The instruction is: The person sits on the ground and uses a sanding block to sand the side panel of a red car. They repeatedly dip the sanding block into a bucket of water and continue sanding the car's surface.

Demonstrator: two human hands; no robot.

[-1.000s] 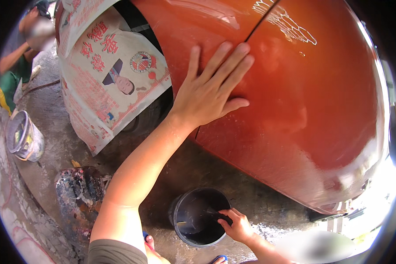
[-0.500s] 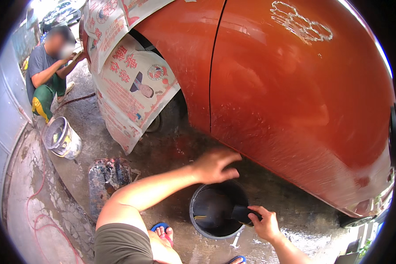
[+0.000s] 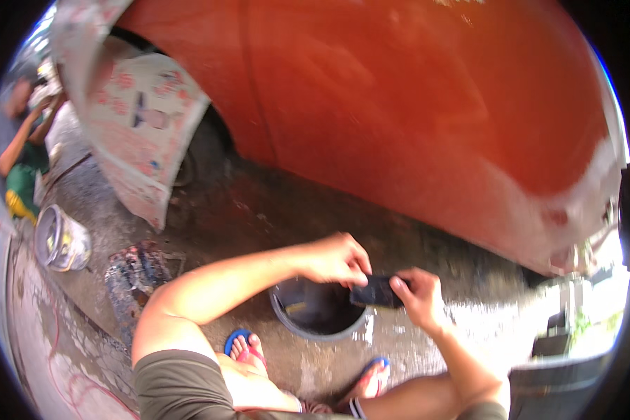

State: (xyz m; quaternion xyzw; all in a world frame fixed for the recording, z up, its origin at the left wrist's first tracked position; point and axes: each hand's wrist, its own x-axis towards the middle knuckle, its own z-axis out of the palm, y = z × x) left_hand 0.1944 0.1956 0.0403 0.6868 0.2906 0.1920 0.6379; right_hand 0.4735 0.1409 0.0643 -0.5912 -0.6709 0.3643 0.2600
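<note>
A dark block (image 3: 376, 292) sits lower centre, over the right side of a black bucket (image 3: 316, 336), gripped at its right end by the right hand (image 3: 420, 295). The bucket stands on wet, stained concrete floor (image 3: 315, 371), glaring brightly lower right. Half a second ago the left hand (image 3: 336, 259) hung apart from the block; now its curled fingers meet the block's left end, though whether they grip cannot be told. That hand hides part of the bucket's far rim. An orange-red car body (image 3: 399, 105) fills the top; printed paper (image 3: 129, 133) hangs upper left. Farther left are a paint-splattered object (image 3: 133, 276), a pale bucket (image 3: 73, 245) and a crouching co-worker (image 3: 22, 150).
</note>
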